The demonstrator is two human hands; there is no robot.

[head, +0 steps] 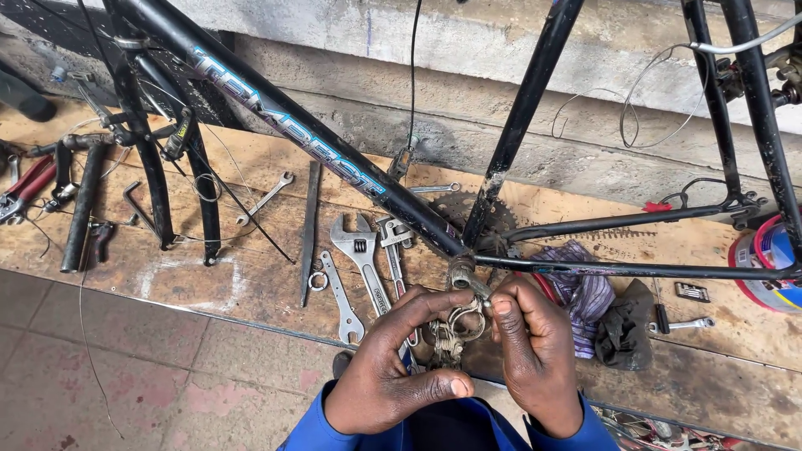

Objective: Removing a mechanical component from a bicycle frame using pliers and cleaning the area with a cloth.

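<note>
The small metal part stood roughly upright just below the bicycle frame's bottom bracket, pinched at its top by the right hand, its lower end enclosed in the left hand.

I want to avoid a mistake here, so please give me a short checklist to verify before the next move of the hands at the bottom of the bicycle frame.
1. Left hand holds the small metal part: ok.
2. Right hand pinches near the frame's bottom shell: ok.
3. Bicycle frame steady on the wooden bench: cannot tell.
4. Adjustable wrench lies close to the hands: ok.
5. Loose cable away from the fingers: ok.
6. Thread condition of the part: cannot tell.
</note>
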